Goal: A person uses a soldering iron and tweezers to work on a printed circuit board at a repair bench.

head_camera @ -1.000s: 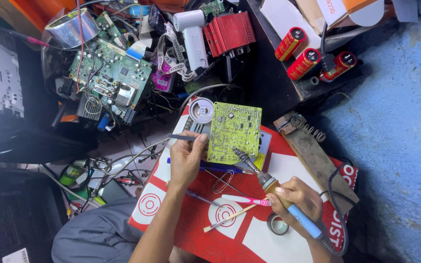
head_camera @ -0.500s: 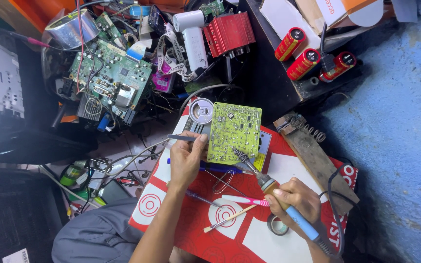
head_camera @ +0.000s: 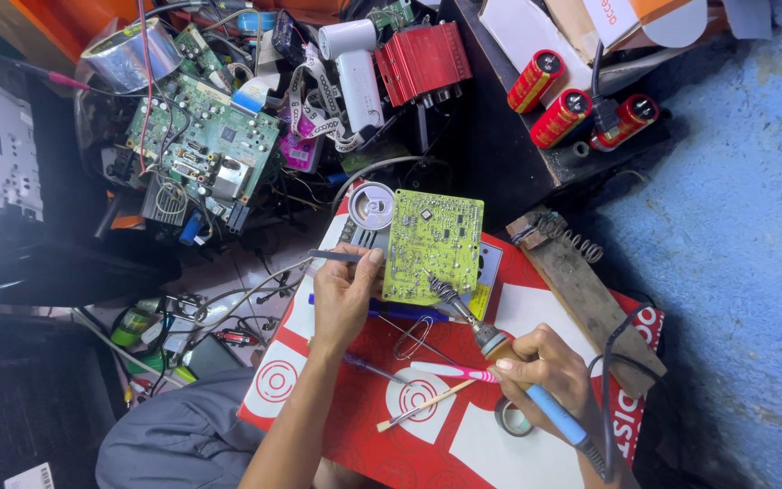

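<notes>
A yellow-green circuit board (head_camera: 433, 244) lies on a red and white cardboard box (head_camera: 346, 407). My left hand (head_camera: 344, 294) rests at the board's left edge and pinches a thin dark tool (head_camera: 335, 256), likely tweezers. My right hand (head_camera: 545, 367) grips a blue-handled soldering iron (head_camera: 500, 349); its tip touches the board's lower middle. A round solder tin (head_camera: 373, 204) sits just left of the board's top corner.
A pink toothbrush (head_camera: 452, 371), a thin brush, a tape roll (head_camera: 510, 418) and a blue pen lie on the box. A wooden iron stand with a spring (head_camera: 581, 290) is at right. Green boards (head_camera: 205, 154), a red amplifier (head_camera: 423, 59) and red capacitors (head_camera: 558, 100) crowd the back.
The soldering iron's tip has edged slightly up and left on the board. My left hand has stayed in place.
</notes>
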